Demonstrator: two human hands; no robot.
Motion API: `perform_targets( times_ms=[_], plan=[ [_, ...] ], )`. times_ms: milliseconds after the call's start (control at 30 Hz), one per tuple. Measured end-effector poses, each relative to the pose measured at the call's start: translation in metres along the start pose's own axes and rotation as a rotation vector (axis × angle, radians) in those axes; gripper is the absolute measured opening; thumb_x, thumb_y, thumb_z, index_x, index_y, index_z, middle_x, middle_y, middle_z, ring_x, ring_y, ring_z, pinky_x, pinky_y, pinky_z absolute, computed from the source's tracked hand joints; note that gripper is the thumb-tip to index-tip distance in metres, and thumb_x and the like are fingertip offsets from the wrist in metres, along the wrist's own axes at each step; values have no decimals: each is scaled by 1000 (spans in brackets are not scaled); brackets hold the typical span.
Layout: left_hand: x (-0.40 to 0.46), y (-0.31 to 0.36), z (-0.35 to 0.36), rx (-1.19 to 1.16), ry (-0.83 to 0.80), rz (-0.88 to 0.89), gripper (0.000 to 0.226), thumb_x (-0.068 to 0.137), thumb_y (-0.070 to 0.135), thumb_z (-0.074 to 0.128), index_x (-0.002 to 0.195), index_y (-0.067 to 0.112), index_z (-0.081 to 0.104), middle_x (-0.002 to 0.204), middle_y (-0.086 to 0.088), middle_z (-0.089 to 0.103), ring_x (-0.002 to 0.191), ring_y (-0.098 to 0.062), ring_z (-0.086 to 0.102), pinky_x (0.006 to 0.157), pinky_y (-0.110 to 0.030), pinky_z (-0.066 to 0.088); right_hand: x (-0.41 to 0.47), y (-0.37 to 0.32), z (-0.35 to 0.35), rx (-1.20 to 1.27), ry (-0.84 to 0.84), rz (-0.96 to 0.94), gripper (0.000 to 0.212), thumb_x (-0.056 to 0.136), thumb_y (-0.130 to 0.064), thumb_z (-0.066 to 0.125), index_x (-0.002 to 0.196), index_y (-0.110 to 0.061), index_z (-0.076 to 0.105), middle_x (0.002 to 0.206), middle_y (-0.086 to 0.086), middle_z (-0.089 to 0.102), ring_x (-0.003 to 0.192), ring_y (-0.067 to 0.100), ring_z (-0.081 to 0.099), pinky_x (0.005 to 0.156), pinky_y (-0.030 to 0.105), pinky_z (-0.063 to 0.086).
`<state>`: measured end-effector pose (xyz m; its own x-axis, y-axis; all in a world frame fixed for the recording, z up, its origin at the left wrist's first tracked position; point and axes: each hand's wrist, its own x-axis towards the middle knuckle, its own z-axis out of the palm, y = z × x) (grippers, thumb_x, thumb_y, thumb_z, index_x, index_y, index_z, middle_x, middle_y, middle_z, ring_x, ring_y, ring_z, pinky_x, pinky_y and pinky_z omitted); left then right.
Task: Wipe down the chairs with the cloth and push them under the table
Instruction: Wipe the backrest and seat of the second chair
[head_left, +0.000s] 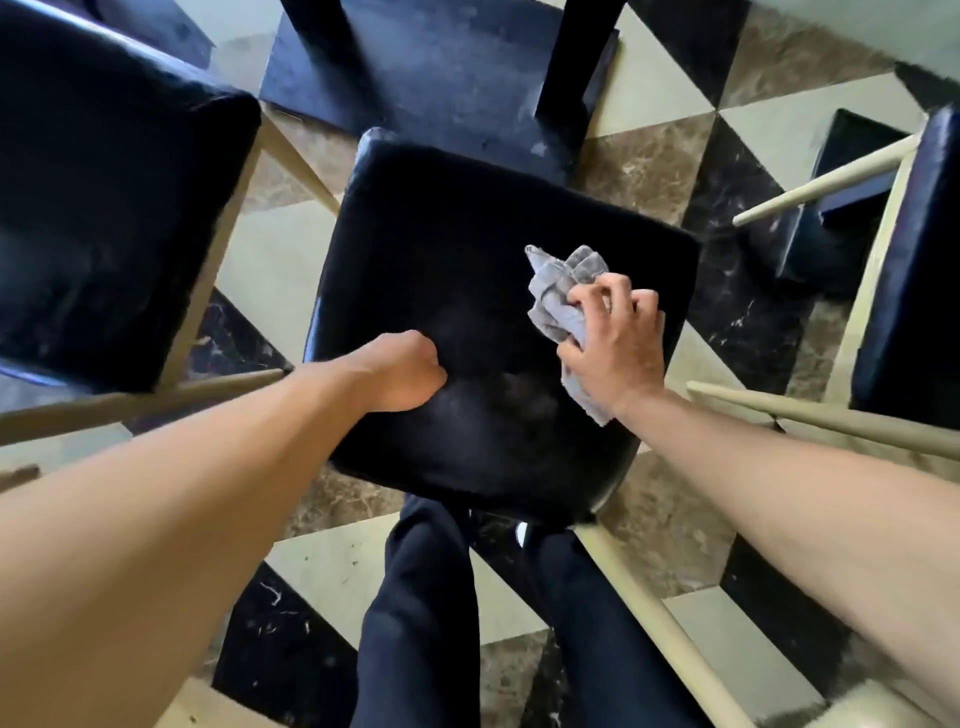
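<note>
The right hand (615, 345) holds the crumpled grey cloth (561, 306) in a closed grip, pressed on the black chair seat (467, 270). Beside it, the left hand (400, 371) rests fisted, empty, on the seat.

Seen from above, the middle chair (467, 291) has a black padded seat, with 2 more chairs beside it: the left chair (104, 208) and the right chair (914, 270). The right hand (615, 343) presses a crumpled grey cloth (558, 296) onto the middle seat's right side. The left hand (400, 371) rests curled on the seat's near left part. Dark trousers (415, 623) stand on the patterned marble floor (660, 171). A dark table base (441, 78) lies beyond.
</note>
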<state>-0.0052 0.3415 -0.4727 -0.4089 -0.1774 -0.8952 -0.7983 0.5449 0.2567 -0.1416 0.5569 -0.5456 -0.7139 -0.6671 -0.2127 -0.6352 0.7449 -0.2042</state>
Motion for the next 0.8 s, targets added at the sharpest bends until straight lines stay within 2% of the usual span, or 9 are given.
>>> perform_targets(
  times_ms=[67,200,267,333,400,500,600,667,800],
  plan=[
    [2,11,14,-31,0,3,23,91,19,50,94,9,70,93,-11,73,83,-31,70,84,-44,59,-16,1,3,14,-2,-53,52,72,-28,75,120,-23,56,131,5,49,100,34,45,85,44,47],
    [4,22,28,-63,34,-24,23,94,18,49,96,6,69,95,-12,73,86,-33,70,85,-47,58,-77,15,9,75,-359,-597,55,74,-33,75,124,-26,52,130,3,45,96,28,45,89,39,49],
    [5,28,34,-71,31,-26,25,94,17,48,96,4,69,95,-13,73,87,-34,70,84,-48,58,-102,39,10,9,-479,-815,48,78,-32,72,123,-28,54,130,2,45,95,25,46,84,36,51],
    [5,32,41,-68,27,-31,26,94,17,47,97,5,69,96,-13,73,88,-35,70,81,-48,59,-116,64,9,-57,-499,-959,37,82,-23,63,118,-29,56,130,1,46,92,23,46,74,36,52],
    [7,36,47,-107,34,-59,24,90,16,49,93,6,70,89,-15,75,82,-38,72,73,-49,61,-122,88,6,-78,-482,-1039,37,83,-8,56,114,-29,57,130,1,49,89,21,46,69,36,52],
    [8,46,59,-132,34,-79,23,87,16,49,89,5,70,84,-18,74,80,-42,72,68,-49,60,-112,121,1,-92,-415,-900,43,90,-2,47,119,-33,51,135,2,46,96,22,45,74,35,52],
    [8,59,70,-143,63,-59,24,88,22,50,87,6,69,86,-14,73,83,-39,70,70,-49,59,-89,135,-6,12,-274,-488,42,86,-8,63,119,-30,50,130,5,45,99,24,46,70,35,54],
    [8,69,74,-150,81,-49,26,90,23,50,88,6,69,87,-13,73,83,-39,70,70,-49,59,-77,138,-6,156,-246,-253,47,80,-7,74,119,-24,52,129,5,43,103,27,47,73,39,57],
    [7,93,83,-165,93,-39,27,92,22,49,96,3,68,92,-15,73,79,-35,69,74,-51,59,-87,132,13,463,-157,96,52,74,1,74,117,-18,52,125,7,41,101,34,54,84,47,55]
  ],
)
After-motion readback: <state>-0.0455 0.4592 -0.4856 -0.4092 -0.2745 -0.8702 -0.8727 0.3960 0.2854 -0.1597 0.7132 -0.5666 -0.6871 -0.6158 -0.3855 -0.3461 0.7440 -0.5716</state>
